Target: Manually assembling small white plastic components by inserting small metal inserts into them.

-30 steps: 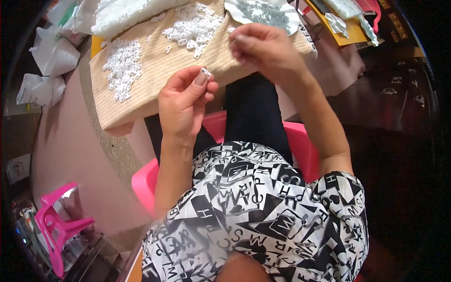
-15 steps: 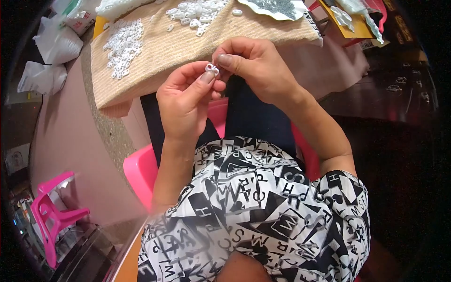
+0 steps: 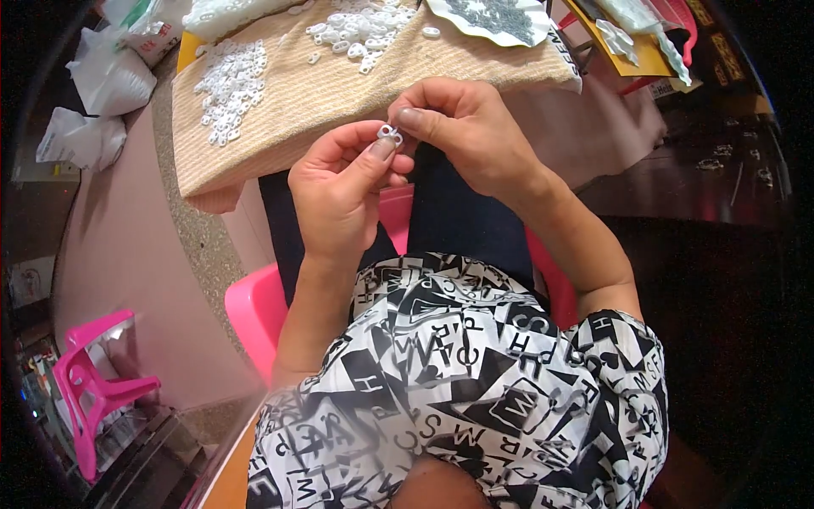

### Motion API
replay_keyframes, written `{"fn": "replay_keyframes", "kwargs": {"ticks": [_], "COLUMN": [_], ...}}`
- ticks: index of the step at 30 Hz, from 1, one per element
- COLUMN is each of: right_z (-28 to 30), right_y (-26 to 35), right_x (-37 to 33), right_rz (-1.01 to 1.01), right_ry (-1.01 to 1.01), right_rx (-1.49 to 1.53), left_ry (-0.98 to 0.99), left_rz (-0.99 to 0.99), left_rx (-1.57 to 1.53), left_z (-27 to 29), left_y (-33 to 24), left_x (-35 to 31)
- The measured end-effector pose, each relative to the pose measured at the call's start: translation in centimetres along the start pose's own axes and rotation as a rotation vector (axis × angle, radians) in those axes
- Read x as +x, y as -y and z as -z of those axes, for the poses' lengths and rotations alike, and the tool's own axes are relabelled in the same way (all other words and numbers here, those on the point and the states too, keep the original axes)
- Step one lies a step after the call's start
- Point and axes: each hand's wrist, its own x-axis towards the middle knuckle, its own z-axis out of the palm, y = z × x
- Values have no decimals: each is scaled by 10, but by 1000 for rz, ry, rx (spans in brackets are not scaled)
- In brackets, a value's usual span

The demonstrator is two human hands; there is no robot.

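Observation:
My left hand (image 3: 339, 187) pinches a small white plastic piece with two holes (image 3: 390, 133) between thumb and fingers, just past the table's near edge and above my lap. My right hand (image 3: 466, 127) meets it from the right, its thumb and forefinger closed against the piece's edge. Whatever those right fingertips hold is too small or hidden to tell. Similar white two-holed pieces lie in a loose pile (image 3: 231, 89) on the left of the table and in another pile (image 3: 365, 32) farther back. One single piece (image 3: 432, 32) lies apart near the plate.
A tan ribbed cloth (image 3: 288, 93) covers the table. A white scalloped plate (image 3: 536, 36) of small dark grey parts sits at the back right. Plastic bags (image 3: 106, 76) are at the left, a pink chair (image 3: 93, 382) stands lower left, and a yellow surface (image 3: 593, 38) is at far right.
The view has shifted slightly, so table and hands appear a little lower. Both hands stay together at the white piece, which has turned slightly between the fingers.

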Motion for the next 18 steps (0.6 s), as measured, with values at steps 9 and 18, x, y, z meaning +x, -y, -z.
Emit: {"fn": "replay_keyframes", "kwargs": {"ticks": [9,18], "right_z": [-6,-19], "right_y": [1,-6], "right_x": [-3,-4], "right_rz": [47,158], "right_ry": [-83,-151], "right_rx": [-234,-244], "left_ry": [-36,-94], "left_rz": [-47,-256], "left_rx": [61,233], "left_z": [0,0], "left_y": [4,16], "left_x": [0,-4]}}
